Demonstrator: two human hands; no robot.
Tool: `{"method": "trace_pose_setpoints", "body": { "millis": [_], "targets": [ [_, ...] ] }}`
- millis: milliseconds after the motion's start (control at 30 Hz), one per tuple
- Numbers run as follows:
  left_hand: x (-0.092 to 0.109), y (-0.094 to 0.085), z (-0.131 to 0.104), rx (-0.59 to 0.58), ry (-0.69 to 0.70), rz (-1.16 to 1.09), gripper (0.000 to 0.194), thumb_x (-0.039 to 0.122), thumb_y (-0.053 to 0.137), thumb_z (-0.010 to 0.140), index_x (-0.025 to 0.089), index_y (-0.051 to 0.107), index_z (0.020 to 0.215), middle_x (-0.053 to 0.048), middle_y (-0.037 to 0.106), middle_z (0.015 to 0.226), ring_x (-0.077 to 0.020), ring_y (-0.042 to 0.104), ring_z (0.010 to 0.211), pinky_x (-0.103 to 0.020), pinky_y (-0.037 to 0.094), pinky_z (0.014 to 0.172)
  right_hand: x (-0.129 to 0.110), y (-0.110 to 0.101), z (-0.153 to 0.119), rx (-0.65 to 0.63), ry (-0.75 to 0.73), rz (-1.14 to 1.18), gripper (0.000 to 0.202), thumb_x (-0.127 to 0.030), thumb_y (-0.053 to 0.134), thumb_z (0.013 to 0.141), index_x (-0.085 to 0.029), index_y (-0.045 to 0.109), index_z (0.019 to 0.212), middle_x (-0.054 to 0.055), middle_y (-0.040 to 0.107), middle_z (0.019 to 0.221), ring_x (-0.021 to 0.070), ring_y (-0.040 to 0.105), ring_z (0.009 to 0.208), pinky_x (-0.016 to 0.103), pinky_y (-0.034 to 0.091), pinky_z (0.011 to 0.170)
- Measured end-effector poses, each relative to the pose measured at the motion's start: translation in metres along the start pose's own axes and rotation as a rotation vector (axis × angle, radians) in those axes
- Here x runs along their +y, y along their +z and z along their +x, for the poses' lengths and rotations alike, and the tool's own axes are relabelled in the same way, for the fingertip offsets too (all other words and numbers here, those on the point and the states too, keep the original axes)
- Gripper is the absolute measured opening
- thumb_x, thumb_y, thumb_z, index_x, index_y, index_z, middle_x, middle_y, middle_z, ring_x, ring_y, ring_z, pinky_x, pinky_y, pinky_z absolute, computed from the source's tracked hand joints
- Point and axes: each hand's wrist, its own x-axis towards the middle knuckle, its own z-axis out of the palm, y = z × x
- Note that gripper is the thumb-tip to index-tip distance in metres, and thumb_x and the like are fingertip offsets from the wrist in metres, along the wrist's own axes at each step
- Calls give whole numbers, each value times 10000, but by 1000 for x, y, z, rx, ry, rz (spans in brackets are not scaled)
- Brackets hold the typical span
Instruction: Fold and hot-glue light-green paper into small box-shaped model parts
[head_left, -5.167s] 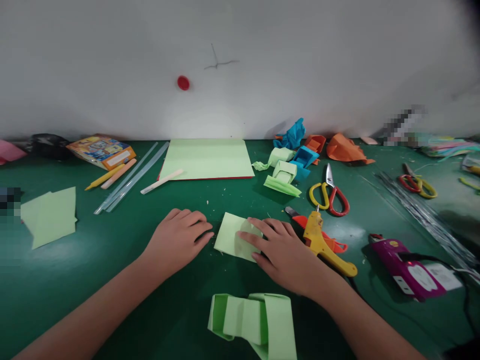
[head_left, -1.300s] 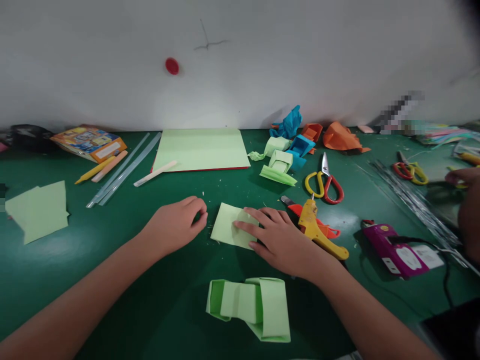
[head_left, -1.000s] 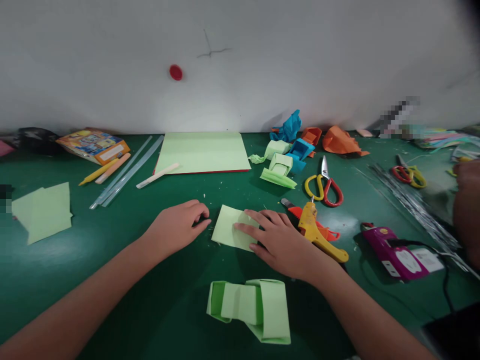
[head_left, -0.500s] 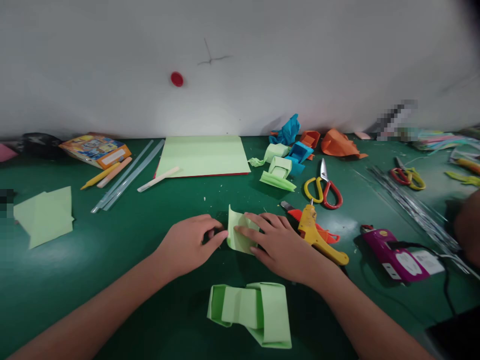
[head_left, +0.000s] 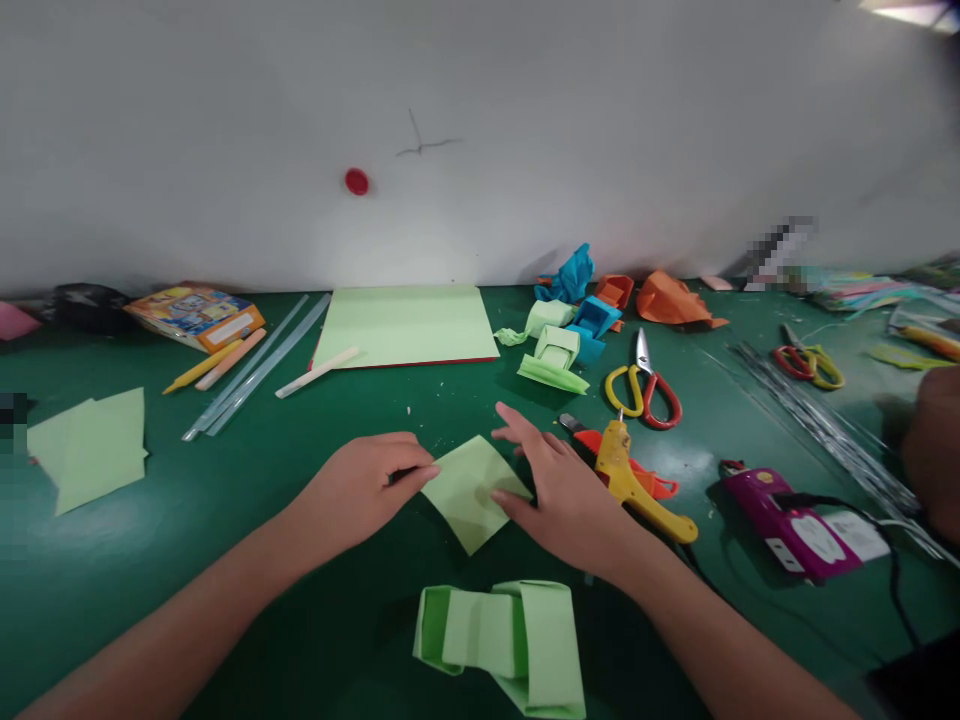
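A light green square of paper (head_left: 475, 490) lies turned like a diamond on the table between my hands. My left hand (head_left: 370, 487) is closed, thumb and fingers pinching its left corner. Over the right corner, my right hand (head_left: 559, 490) is open with the fingers spread and the thumb close to the paper; whether the thumb touches it I cannot tell. Nearer to me lies a folded light green paper piece (head_left: 499, 640), made of looped, box-like sections.
Right of my right hand lie a yellow glue gun (head_left: 630, 480), scissors (head_left: 645, 385) and a purple device (head_left: 787, 520) with a cable. Folded coloured papers (head_left: 574, 330) sit behind. A green sheet stack (head_left: 409, 325) is by the wall; glue sticks (head_left: 262, 360) lie left.
The paper was curled up under my right hand and now lies flat as a diamond. My right hand has lifted and opened; the left has come onto the corner.
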Motion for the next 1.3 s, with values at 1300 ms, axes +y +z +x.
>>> {"method": "trace_pose_setpoints", "body": {
  "millis": [1300],
  "targets": [
    [-30, 28, -15, 188, 608, 475, 289, 291, 485, 1058, 180, 716, 1190, -64, 756, 1187, -210, 684, 1061, -355, 534, 931, 14, 2, 4, -167, -376, -70, 376, -257, 803, 851, -231, 705, 1213, 91, 665, 1288, 271, 590, 1163, 476, 488, 1014]
  ]
}}
